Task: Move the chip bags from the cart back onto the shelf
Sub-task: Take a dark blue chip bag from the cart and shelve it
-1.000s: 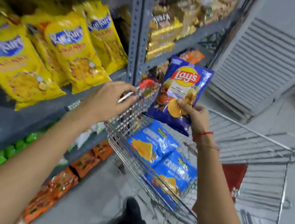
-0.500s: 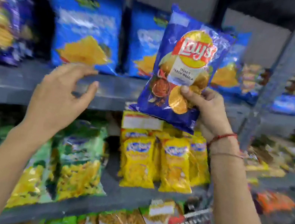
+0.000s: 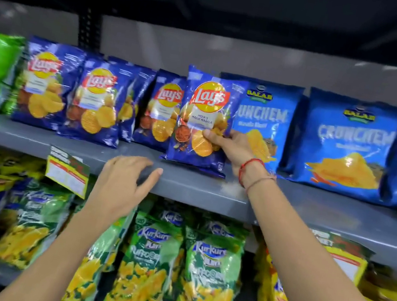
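Now Lay's bag (image 3: 203, 122) down on grey shelf (image 3: 211, 190), right hand (image 3: 230, 146) still gripping, left hand (image 3: 123, 185) loose.

A dark blue Lay's bag (image 3: 204, 119) is stood upright on the grey shelf (image 3: 186, 182), just left of the right grip (image 3: 230, 146).

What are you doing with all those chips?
A person is putting snacks back on a store shelf. The right hand grips a blue Lay's bag and stands it upright on the grey shelf, beside three other Lay's bags and left of the light blue Crunchem bags. The left hand is empty, with its fingers at the shelf's front edge.
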Demonstrator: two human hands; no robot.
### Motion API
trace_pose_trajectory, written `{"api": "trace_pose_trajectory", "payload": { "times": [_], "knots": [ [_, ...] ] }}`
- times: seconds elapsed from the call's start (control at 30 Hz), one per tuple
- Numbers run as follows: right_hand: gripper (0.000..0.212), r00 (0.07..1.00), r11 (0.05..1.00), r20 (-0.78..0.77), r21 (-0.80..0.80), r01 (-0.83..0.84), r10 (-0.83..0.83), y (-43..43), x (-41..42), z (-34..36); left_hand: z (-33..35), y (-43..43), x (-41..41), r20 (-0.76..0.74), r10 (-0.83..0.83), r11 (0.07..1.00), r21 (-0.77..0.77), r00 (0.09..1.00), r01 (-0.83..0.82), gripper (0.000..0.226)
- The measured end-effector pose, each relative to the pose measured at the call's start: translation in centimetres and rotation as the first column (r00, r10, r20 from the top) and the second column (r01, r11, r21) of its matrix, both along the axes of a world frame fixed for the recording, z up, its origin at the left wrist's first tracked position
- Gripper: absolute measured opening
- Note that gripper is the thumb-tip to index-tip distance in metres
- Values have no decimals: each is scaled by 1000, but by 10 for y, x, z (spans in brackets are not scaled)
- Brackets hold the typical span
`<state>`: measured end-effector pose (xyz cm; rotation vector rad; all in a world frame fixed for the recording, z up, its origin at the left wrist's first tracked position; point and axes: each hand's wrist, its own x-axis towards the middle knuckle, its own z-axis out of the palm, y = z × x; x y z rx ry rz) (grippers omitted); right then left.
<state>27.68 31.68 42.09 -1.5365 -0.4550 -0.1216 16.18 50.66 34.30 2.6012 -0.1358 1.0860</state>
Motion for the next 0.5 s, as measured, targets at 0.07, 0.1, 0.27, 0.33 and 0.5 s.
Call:
{"api": "trace_pose_trajectory", "payload": {
  "times": [0.07, 0.1, 0.27, 0.33, 0.5],
  "knots": [
    [32, 999, 1000, -42, -20, -20, 19, 22, 11, -1, -2, 3, 0, 10, 8, 1000, 14, 1000, -8, 52],
    [25, 998, 999, -54, -32, -30, 28, 32, 18, -2, -4, 4, 0, 23, 8, 1000, 20, 1000, -9, 53],
    [44, 996, 994, -87, -103, -28, 19, 62, 39, -9, -11, 3, 2, 60, 9, 1000, -21, 998, -8, 55],
    [61, 995, 990, -102, -135, -29, 15, 69, 41, -11, -14, 3, 4, 74, 14, 999, -35, 997, -11, 55],
    [63, 994, 986, -107, -157, -48, 31, 70, 40, -12, -18, 1, 6, 108, 23, 998, -68, 994, -16, 54]
  ]
}}
